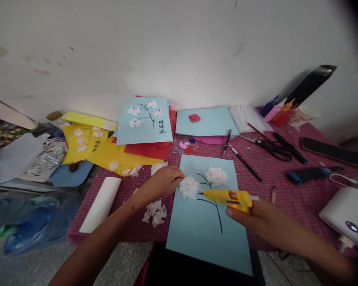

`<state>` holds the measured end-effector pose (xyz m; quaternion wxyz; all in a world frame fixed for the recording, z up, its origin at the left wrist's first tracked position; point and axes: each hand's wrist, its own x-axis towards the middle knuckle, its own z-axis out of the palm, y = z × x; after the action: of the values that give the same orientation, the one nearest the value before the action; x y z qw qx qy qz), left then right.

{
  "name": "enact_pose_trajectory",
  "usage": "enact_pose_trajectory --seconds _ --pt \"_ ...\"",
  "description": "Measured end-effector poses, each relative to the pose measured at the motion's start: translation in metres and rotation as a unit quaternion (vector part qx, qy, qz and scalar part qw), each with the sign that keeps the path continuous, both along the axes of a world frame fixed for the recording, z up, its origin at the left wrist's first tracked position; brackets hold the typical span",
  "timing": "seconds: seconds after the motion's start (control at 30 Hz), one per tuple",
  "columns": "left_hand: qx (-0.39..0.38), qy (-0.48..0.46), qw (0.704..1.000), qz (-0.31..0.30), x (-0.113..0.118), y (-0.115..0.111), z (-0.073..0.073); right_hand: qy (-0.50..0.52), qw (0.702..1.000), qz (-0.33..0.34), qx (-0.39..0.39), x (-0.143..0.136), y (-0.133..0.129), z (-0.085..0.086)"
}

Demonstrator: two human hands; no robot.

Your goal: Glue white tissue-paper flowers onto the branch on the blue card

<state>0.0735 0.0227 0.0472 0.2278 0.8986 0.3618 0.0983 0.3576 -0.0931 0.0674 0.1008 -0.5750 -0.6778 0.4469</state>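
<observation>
My right hand (253,214) grips a yellow hot glue gun (226,196), its nozzle pointing left, close to a white paper flower (189,187). My left hand (168,180) is closed in a pinch at that flower's left edge; what lies between the fingertips is hidden. Both hands are over a light blue sheet of paper (205,242) with a branch drawn in black lines. A second white paper flower (216,176) sits at the branch's upper right. Left of the sheet lies a pile of crumpled white paper pieces (155,213).
A finished blue flower card (144,135) leans on stacked paper behind. A white paper roll (103,204) lies at left. Black scissors (274,150), pens, a phone (334,153), glue bottles (282,115) and a white charging device (346,214) occupy the right side.
</observation>
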Motion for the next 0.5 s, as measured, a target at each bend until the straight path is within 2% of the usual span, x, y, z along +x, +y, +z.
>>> enact_pose_trajectory --seconds 0.27,0.5 --pt "-0.011 0.061 0.997 -0.042 0.009 0.007 -0.007 0.021 0.999 -0.031 -0.001 0.004 -0.001 -0.003" --pt "0.008 0.103 0.993 -0.056 0.018 0.006 -0.003 0.037 0.999 -0.015 -0.011 0.005 -0.002 -0.003"
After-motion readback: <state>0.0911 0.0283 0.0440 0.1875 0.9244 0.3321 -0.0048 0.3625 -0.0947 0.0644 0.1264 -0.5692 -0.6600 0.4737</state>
